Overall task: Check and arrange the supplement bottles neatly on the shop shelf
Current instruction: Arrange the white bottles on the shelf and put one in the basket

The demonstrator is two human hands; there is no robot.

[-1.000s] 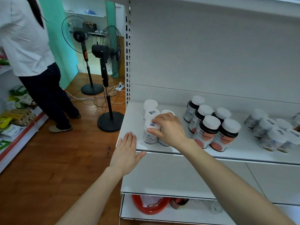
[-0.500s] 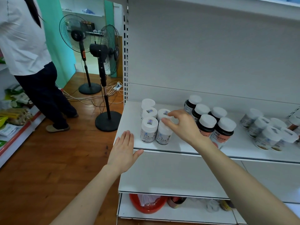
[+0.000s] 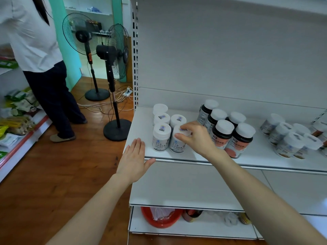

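Note:
Several white supplement bottles (image 3: pixel 161 137) stand in two short rows at the left end of the white shelf (image 3: pixel 177 155). My right hand (image 3: pixel 198 137) grips the lid of the front right white bottle (image 3: pixel 177 144), thumb and fingers curled round it. My left hand (image 3: pixel 133 160) lies flat with straight fingers at the shelf's front left corner, just left of the bottles. Several dark bottles with white caps (image 3: pixel 224 131) stand to the right of my right hand. More white bottles (image 3: pixel 290 138) sit further right, some leaning.
A person in a white top (image 3: pixel 37 50) stands to the left on the wooden floor. Two pedestal fans (image 3: pixel 113 71) and loose cables lie beside the shelf. A red basin (image 3: pixel 160 218) sits on the bottom shelf. Packaged goods (image 3: pixel 16 110) fill a low rack at far left.
My right hand came back left from beside the dark bottles and took hold of the front right white bottle's lid. My left hand has stayed at the shelf corner.

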